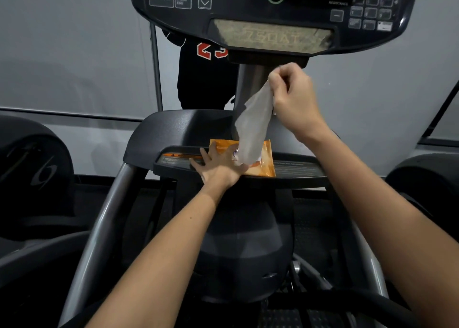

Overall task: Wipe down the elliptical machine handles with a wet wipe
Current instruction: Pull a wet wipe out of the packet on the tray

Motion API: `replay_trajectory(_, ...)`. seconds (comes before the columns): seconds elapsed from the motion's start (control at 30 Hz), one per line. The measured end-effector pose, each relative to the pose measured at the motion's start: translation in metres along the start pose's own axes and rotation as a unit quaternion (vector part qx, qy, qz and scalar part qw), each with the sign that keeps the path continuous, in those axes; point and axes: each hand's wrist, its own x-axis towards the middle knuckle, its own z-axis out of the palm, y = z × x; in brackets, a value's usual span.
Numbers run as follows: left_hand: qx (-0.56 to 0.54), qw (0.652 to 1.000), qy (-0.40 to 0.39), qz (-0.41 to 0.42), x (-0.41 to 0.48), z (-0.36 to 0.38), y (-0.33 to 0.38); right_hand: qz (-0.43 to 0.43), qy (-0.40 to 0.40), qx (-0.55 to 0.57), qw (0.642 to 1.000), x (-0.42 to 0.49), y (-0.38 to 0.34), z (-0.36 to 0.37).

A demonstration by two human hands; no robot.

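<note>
From the head view, your right hand (293,96) pinches the top corner of the wet wipe (253,126) between thumb and fingers, closed tight on the cloth, while your left hand (218,165) lies flat and spread, pressing the orange wipe packet (267,158) down onto the machine's ledge (298,171) and gripping nothing. The wipe hangs below the console (273,17), its long axis running steeply down and slightly to your left, top end in your fingers, bottom end at the packet's opening; whether that end has come fully free is hard to tell, since it overlaps the packet. Expect it to be very light, limp and damp, probably a little slick, and it will likely fold on itself and tear if yanked. Bunching more of it into your palm should serve better than a corner hold once you wrap it round a handle. The grey handle bar (104,218) rises at lower left, well apart from the wipe.
</note>
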Motion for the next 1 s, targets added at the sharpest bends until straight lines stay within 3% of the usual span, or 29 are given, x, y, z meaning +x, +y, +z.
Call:
replay_trajectory(0.1,-0.002,1.000,0.024,0.011,-0.002,0.002,-0.002,0.023,-0.021,-0.020,0.999,-0.006,0.008,-0.003)
replay_trajectory(0.2,-0.020,0.999,0.012,0.034,-0.003,0.000,-0.005,0.092,-0.006,0.030,0.995,-0.015,0.023,-0.007)
replay_trajectory(0.3,-0.164,0.985,0.038,0.038,-0.004,-0.009,-0.006,0.151,-0.035,0.063,0.986,-0.022,0.028,-0.017)
replay_trajectory(0.37,-0.368,0.925,0.055,0.079,-0.016,-0.021,-0.002,0.164,-0.064,0.068,0.982,-0.028,0.029,-0.021)
replay_trajectory(0.43,-0.509,0.853,-0.028,0.114,-0.040,-0.038,0.009,0.185,-0.076,0.096,0.975,-0.036,0.026,-0.025)
replay_trajectory(0.5,-0.502,0.846,-0.069,0.168,-0.061,-0.049,0.016,0.200,-0.078,0.111,0.970,-0.042,0.023,-0.030)
replay_trajectory(0.6,-0.473,0.851,-0.054,0.223,-0.080,-0.052,0.025,0.210,-0.077,0.101,0.969,-0.052,0.017,-0.038)
replay_trajectory(0.77,-0.496,0.846,0.036,0.192,-0.104,-0.059,0.028,0.235,-0.057,0.135,0.961,-0.078,-0.003,-0.059)
replay_trajectory(0.93,-0.466,0.864,-0.062,0.179,-0.149,-0.086,0.038,0.273,-0.093,0.142,0.947,-0.118,-0.024,-0.078)
replay_trajectory(1.0,-0.462,0.868,-0.071,0.166,-0.172,-0.096,0.046,0.307,-0.132,0.188,0.924,-0.140,-0.039,-0.084)
